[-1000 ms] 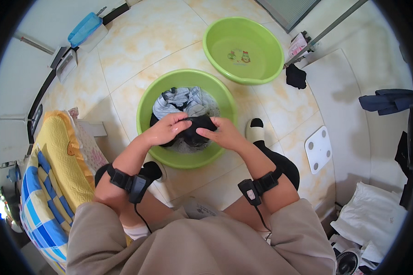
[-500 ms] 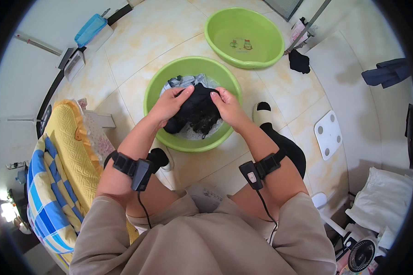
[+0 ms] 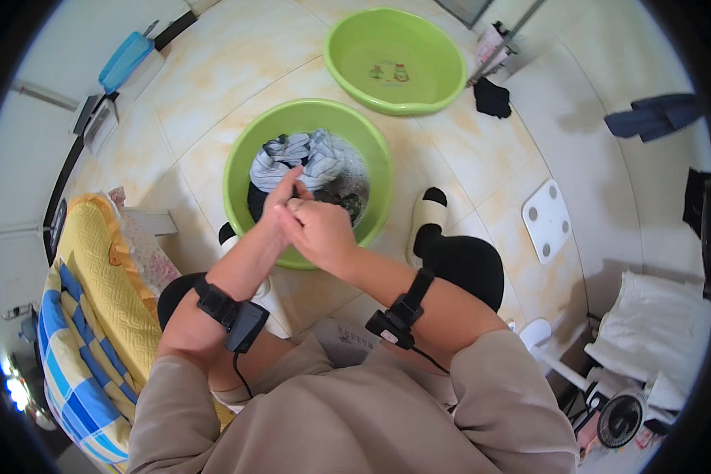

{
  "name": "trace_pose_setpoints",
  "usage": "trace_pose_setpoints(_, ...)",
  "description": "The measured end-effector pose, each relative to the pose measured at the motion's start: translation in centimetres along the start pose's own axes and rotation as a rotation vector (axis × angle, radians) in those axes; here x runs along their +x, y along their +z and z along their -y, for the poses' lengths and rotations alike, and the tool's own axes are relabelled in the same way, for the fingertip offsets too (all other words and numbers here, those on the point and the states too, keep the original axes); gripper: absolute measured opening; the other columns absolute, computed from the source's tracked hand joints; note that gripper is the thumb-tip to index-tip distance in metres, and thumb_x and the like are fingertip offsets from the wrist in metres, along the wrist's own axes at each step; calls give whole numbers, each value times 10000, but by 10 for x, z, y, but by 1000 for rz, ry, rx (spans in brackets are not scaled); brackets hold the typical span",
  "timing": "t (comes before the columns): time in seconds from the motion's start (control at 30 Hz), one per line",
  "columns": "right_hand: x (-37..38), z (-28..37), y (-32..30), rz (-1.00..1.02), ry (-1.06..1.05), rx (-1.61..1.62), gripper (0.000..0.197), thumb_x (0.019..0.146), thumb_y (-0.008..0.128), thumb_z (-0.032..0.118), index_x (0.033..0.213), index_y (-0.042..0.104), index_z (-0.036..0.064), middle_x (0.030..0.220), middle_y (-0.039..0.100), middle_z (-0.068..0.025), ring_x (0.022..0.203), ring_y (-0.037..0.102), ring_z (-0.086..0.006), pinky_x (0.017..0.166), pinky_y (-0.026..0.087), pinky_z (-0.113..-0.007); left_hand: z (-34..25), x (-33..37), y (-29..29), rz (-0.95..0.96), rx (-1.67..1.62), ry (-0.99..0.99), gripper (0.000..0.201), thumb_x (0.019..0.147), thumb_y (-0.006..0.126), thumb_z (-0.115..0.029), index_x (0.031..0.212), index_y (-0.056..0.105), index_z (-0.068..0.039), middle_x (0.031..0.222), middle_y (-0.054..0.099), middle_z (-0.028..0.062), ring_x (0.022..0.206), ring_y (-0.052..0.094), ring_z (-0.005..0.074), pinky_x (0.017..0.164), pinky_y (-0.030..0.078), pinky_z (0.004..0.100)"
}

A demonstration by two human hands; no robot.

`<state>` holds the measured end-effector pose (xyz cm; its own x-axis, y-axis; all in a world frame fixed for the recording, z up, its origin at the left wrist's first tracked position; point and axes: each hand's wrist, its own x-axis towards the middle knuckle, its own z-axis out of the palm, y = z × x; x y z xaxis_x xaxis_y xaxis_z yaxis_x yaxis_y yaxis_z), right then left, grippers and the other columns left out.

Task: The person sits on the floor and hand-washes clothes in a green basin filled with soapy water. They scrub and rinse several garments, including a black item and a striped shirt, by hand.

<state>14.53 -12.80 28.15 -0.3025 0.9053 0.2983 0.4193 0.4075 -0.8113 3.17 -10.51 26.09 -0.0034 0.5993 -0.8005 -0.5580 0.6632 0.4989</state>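
Note:
A green basin (image 3: 379,213) of sudsy water stands on the floor before me. In it lie a grey striped garment (image 3: 324,158) and a black garment (image 3: 258,203). My left hand (image 3: 280,207) and my right hand (image 3: 324,231) are pressed together over the basin's near part. The right hand is closed like a fist against the left, whose fingers are partly hidden. Bits of the black garment show between and around them; most of the grip on it is covered. Dark, lacy-looking cloth (image 3: 354,199) lies in the suds to the right.
Another green basin (image 3: 442,87) stands farther off. Beside it are a black cloth (image 3: 492,98) and a pole (image 3: 507,47). A white scale (image 3: 547,221) lies at right, near a small fan (image 3: 620,419). Yellow bedding (image 3: 103,268) lies at left.
My hands were apart, spreading the black garment over the basin. They have come together lower and to the left, and the garment has dropped mostly out of sight. The view has shifted slightly.

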Motion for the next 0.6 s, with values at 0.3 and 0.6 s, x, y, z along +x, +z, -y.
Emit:
trace_pose_setpoints(0.3, 24, -13, 12, 104, 396, 75, 416, 904, 488, 321, 631, 564, 17, 601, 556, -226, 598, 567, -424, 554, 444, -500, -5, 20, 12, -123, -20, 16, 220, 887, 537, -281, 772, 545, -93, 691, 562, 41, 599, 534, 187, 532, 437, 357)
trace_pose_setpoints(0.6, 39, -19, 6, -92, 376, -101, 499, 948, 400, 353, 646, 635, 32, 617, 573, -212, 548, 562, -416, 515, 435, -493, 1, 20, 20, -76, 85, 5, 255, 909, 498, -280, 932, 616, -55, 934, 625, 85, 891, 563, 210, 789, 439, 365)
